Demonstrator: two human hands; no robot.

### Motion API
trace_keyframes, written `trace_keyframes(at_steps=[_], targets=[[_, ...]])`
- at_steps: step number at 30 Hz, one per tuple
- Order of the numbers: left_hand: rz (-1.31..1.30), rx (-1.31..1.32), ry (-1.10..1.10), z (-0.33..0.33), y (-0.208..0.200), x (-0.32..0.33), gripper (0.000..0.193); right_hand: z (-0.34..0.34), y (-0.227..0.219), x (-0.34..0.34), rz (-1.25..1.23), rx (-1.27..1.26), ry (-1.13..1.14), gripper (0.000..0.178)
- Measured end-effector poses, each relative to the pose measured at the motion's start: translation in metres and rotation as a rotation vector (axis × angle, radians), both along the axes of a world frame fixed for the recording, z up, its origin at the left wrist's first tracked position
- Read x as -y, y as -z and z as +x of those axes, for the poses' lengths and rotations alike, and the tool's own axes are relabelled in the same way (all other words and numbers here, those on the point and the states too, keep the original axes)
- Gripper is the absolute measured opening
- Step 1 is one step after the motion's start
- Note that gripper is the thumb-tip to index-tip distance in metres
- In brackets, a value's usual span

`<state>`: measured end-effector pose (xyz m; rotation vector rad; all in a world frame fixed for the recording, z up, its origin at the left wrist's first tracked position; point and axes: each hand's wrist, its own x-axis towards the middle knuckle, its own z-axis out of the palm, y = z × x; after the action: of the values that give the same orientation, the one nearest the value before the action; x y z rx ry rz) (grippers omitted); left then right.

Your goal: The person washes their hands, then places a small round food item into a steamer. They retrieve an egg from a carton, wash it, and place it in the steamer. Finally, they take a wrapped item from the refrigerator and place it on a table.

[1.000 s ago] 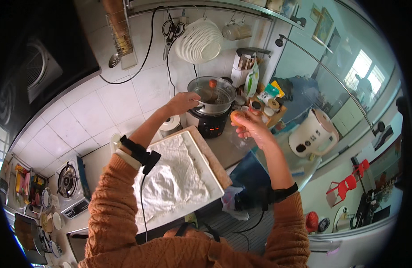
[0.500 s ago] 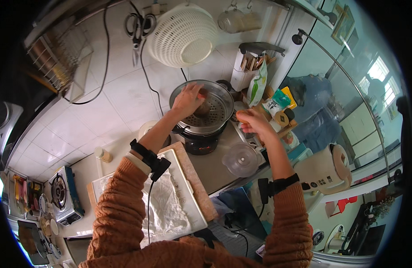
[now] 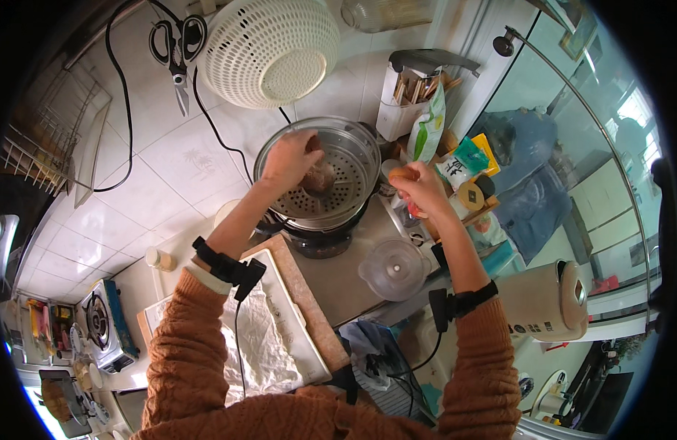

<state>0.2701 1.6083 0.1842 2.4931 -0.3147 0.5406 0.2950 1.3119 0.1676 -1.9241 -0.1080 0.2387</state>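
Observation:
A round metal steamer pot (image 3: 268, 158) with a perforated tray inside stands on a black base. Reaching into it from the left, my left hand (image 3: 288, 161) has its fingers curled at the upper end of a rough brown lump (image 3: 320, 180), like a root vegetable. The lump is over the holes of the tray, and its exact kind does not show. To the right of the pot, my right hand (image 3: 425, 192) is closed around an orange-brown rounded piece (image 3: 403, 174). Most of that piece is hidden by the fingers.
A clear plastic lid (image 3: 395, 268) lies on the counter before my right forearm. Seasoning packets (image 3: 464, 163) and jars crowd the right side. A white tray with a cloth (image 3: 261, 341) is near me. A white colander (image 3: 271, 51) and scissors (image 3: 178, 55) hang behind.
The view has shifted, so the pot and wall things appear larger and further left. My left hand stays at the brown lump. My right hand still grips the orange-brown piece.

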Motion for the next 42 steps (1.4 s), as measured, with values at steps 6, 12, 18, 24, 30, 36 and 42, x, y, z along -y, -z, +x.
trace_keyframes(at_steps=[6, 12, 18, 24, 30, 36, 42], targets=[[-0.244, -0.041, -0.012, -0.021, -0.023, -0.018, 0.040, 0.005, 0.005, -0.042, -0.320, 0.511, -0.125, 0.043], [-0.197, -0.055, -0.008, -0.037, -0.021, -0.030, 0.042, 0.000, 0.032, -0.092, -0.724, 0.626, -0.377, 0.040], [-0.141, -0.040, -0.011, -0.039, -0.009, -0.034, 0.042, 0.004, 0.064, -0.108, -0.888, 0.652, -0.356, 0.034], [-0.133, -0.101, -0.038, -0.031, -0.006, -0.033, 0.045, 0.014, 0.064, -0.100, -0.939, 0.536, -0.534, 0.033], [-0.070, -0.106, -0.069, -0.016, -0.004, -0.023, 0.054, 0.016, 0.040, -0.064, -0.887, 0.924, -0.142, 0.024], [0.085, 0.009, -0.056, 0.003, 0.010, -0.005, 0.058, 0.005, 0.035, -0.047, -0.759, 0.655, -0.161, 0.020], [0.091, -0.037, -0.033, 0.006, 0.012, 0.001, 0.061, -0.005, 0.039, -0.052, -0.626, 0.585, -0.030, 0.028]])
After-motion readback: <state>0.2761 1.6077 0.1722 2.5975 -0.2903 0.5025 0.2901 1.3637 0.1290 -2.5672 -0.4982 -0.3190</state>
